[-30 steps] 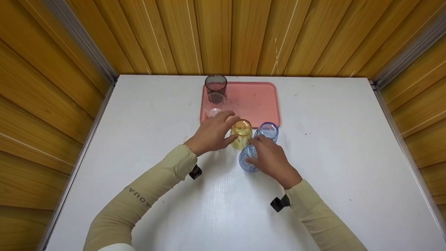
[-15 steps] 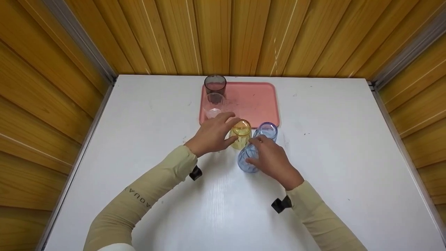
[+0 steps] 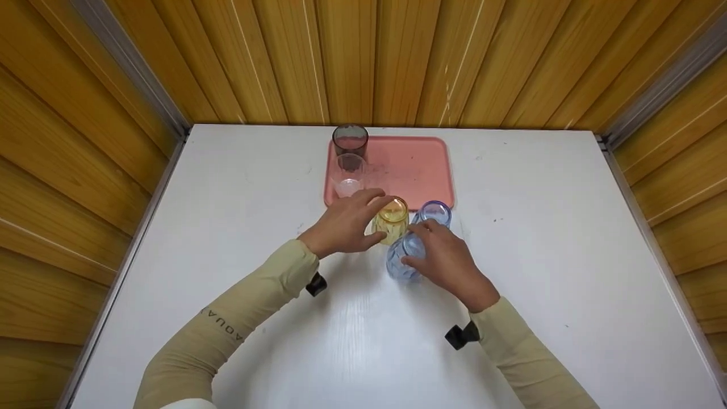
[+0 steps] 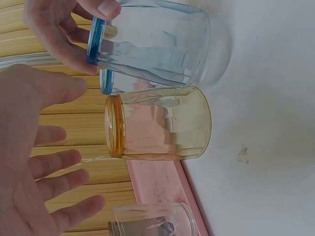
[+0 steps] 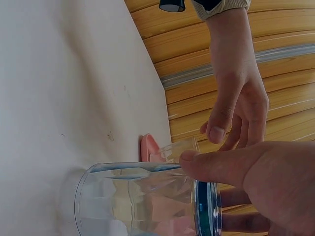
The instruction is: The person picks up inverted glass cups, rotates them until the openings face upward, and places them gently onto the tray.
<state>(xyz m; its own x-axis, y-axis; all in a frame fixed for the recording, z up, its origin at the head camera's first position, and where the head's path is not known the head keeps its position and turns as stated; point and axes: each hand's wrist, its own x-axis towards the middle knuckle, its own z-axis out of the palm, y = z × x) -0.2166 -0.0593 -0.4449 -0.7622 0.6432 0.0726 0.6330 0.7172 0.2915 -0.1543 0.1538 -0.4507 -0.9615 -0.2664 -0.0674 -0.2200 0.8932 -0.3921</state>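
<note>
My right hand grips an upside-down light-blue glass near its thick base, thumb on one side and fingers on the other. In the left wrist view this glass leans slightly, its rim end close over the table. My left hand hovers beside an upside-down yellow glass, thumb and fingers spread around its near side and apart from it in the left wrist view. Just behind the right hand stands a second blue glass, also upside down and partly hidden by the fingers.
A pink tray lies at the back of the white table. On its left side stand a dark grey glass and a clear glass. Wood-patterned walls enclose the table at the back and sides.
The left thumb has dropped slightly toward the person, widening that hand's spread. The held light-blue glass has tipped a little; the right hand stays almost in place. Other glasses keep their places.
</note>
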